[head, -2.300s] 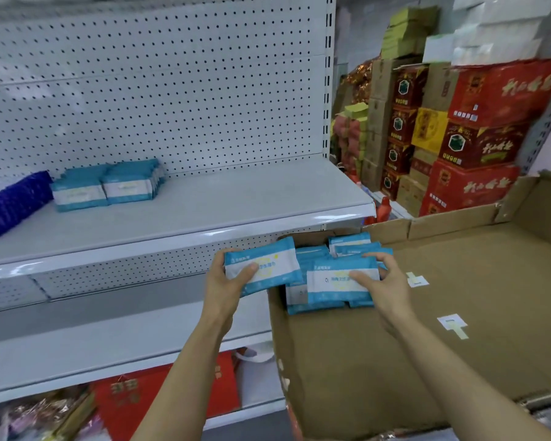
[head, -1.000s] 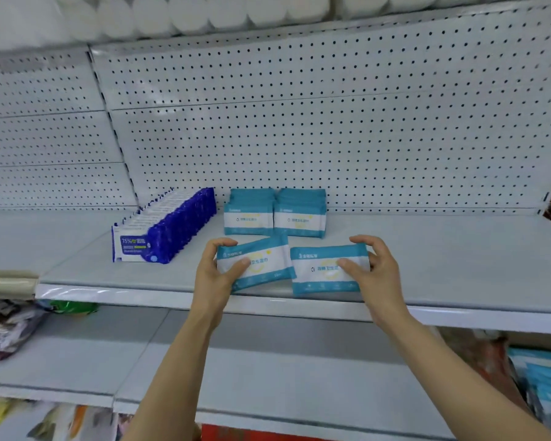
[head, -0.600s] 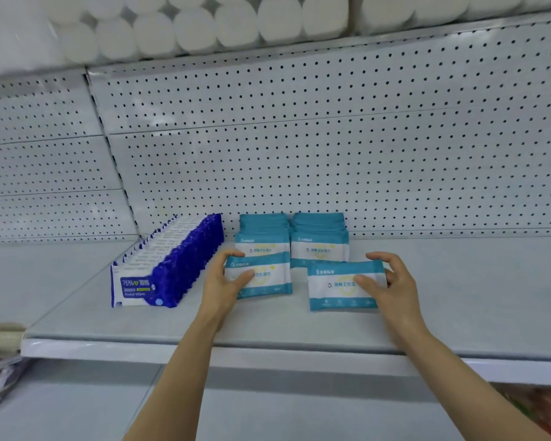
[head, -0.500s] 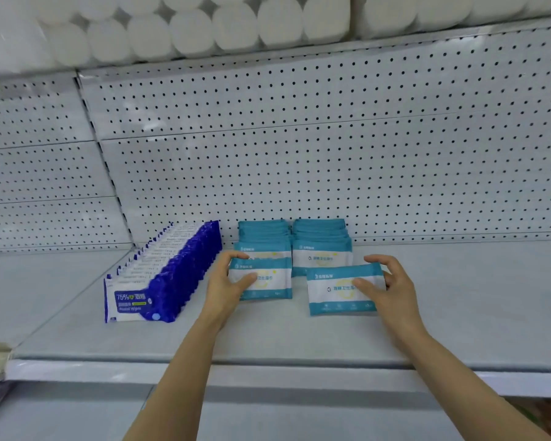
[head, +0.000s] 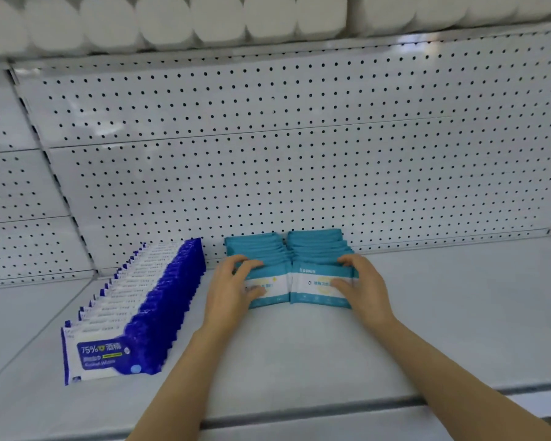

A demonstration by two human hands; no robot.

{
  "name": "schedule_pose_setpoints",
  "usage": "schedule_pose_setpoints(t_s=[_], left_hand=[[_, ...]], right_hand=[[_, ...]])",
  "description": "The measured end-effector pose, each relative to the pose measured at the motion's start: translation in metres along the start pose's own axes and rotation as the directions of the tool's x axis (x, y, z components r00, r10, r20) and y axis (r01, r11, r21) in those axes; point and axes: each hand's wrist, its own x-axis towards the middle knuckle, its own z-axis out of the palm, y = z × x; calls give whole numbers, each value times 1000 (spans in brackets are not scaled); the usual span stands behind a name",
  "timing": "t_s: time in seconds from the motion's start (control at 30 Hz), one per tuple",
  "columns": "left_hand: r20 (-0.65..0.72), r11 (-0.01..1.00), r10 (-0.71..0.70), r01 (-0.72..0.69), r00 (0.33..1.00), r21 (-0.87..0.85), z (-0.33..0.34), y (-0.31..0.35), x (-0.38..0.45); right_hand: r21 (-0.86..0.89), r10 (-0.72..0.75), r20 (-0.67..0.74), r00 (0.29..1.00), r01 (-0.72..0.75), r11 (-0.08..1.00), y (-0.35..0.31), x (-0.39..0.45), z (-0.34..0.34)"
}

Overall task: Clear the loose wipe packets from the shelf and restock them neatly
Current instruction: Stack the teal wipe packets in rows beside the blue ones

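Head view, navy wipe packets point(head: 109, 354) labelled "75%"

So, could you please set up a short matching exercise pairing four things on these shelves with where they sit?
Things:
1. long row of dark blue wipe packets
2. white paper rolls
3. left hand
4. right hand

Places:
A. on the right-hand teal wipe packet
B. left of the teal rows
C. upper shelf
D. on the left-hand teal wipe packet

Pairs: 1-B, 2-C, 3-D, 4-A
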Motion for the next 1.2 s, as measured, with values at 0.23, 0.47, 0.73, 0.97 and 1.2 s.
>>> schedule_pose_setpoints(t_s=[0.23, 0.47, 0.73, 0.97, 1.2], left_hand=[[17, 898, 289, -277, 957, 342, 11, -7, 8], [66, 809, 408, -394, 911, 436, 11, -17, 10], [98, 825, 362, -368, 927, 430, 9, -12, 7], [70, 865, 317, -318, 946, 387, 0, -6, 1], [9, 879, 369, -352, 929, 322, -5, 8, -18]], right_hand=[[-489, -519, -33, 854, 439, 754, 17, 16, 10], [-580, -543, 296, 786, 600, 551, 19, 18, 6], [-581, -520, 275, 808, 571, 580, 14, 9, 14], [-564, -523, 223, 822, 547, 618, 6, -1, 10], [-555, -524, 68, 849, 468, 688, 1, -31, -3]])
